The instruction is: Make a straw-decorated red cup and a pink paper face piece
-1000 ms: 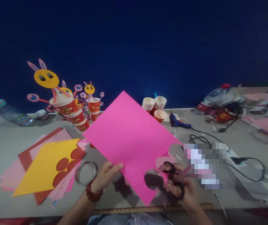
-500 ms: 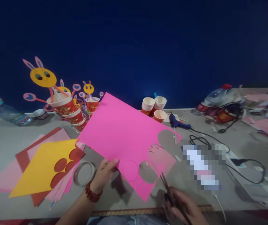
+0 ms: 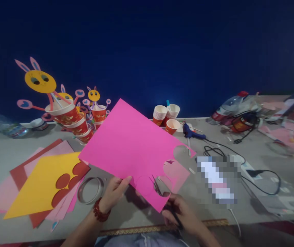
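My left hand point(image 3: 116, 192), a red bead bracelet at its wrist, pinches the lower edge of a bright pink paper sheet point(image 3: 131, 137). The sheet is held tilted above the table, with rounded cut-outs along its right side. A circle outline point(image 3: 145, 185) shows near its lower edge. My right hand point(image 3: 180, 210) grips dark scissors point(image 3: 157, 188) below the sheet's right corner. Their blades look parted and reach into the lower cut-out, beside the circle outline; whether they touch the paper I cannot tell.
At left lie a yellow sheet point(image 3: 39, 181) with round holes, stacked coloured papers and a tape roll point(image 3: 90, 190). Behind stand bunny figures in red cups point(image 3: 64, 113) and stacked paper cups point(image 3: 159, 113). A blue glue gun point(image 3: 192, 132), its cord and a bottle point(image 3: 225, 109) are at right.
My right hand has moved up and left, bringing the scissor blades from outside the sheet's edge into the cut-out near the outlined circle. My left hand keeps its hold. The view has shifted slightly.
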Demonstrator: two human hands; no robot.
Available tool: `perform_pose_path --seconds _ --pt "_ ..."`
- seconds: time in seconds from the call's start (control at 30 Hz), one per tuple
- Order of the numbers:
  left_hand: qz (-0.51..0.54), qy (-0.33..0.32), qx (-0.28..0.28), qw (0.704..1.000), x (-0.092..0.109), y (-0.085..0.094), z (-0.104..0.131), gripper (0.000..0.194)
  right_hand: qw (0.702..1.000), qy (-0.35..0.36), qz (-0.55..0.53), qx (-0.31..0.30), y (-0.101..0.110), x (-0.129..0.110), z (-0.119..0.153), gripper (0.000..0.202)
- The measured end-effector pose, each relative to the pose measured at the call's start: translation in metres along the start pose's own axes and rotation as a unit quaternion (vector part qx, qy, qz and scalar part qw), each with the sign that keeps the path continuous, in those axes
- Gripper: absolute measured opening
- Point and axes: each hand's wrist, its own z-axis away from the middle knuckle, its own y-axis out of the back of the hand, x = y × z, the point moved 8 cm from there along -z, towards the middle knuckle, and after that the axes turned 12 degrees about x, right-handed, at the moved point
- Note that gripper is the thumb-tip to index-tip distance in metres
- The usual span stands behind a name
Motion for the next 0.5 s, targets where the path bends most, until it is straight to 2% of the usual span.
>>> perform_pose_path --seconds 0.23,0.5 --pt "-0.024 -0.016 0.024 0.999 -0.002 0.005 -0.001 0.051 0.999 -0.023 -0.030 -0.013 -0.003 0.016 -0.007 0.049" --pt "-0.006 -0.002 0.050 0.999 -0.015 0.015 -0.003 0.045 1.000 -0.005 -0.016 -0.006 -0.003 0.005 -0.008 0.043"
